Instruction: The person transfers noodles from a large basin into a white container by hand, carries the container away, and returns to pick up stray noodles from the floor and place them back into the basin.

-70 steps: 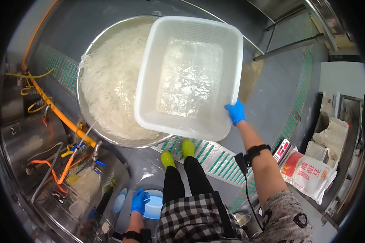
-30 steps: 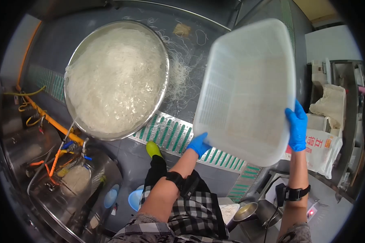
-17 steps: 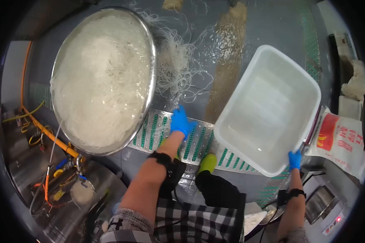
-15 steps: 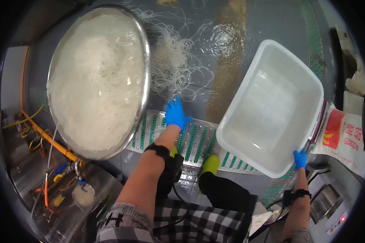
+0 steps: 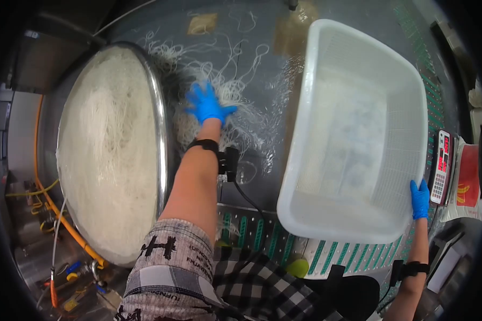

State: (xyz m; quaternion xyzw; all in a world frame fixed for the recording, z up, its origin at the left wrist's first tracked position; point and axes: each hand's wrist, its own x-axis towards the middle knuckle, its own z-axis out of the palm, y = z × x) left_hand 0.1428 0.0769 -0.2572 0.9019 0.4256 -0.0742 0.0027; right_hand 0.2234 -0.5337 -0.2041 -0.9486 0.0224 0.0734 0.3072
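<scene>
My left hand (image 5: 208,105), in a blue glove with its fingers spread, reaches over a pile of loose white noodles (image 5: 231,90) on the wet grey floor. Whether the fingertips touch the strands is hard to see. At the side edge of a large white plastic basket (image 5: 300,155), my right hand (image 5: 420,200), also gloved in blue, has hold of the rim. The basket stands tilted, and its mesh inside shows no contents. Left of the noodles is a big round metal tub (image 5: 162,128) filled with pale noodles (image 5: 110,144) in cloudy liquid.
A digital scale (image 5: 441,168) with red digits and a red-and-white sack (image 5: 467,179) stand at the right. Green-slotted drain grating (image 5: 326,257) runs along the floor by my feet. An orange pipe (image 5: 64,211) and valves lie at the left.
My left hand has moved forward from near the grating to over the noodles. The basket has shifted forward and turned with my right hand on it. The camera view has shifted too.
</scene>
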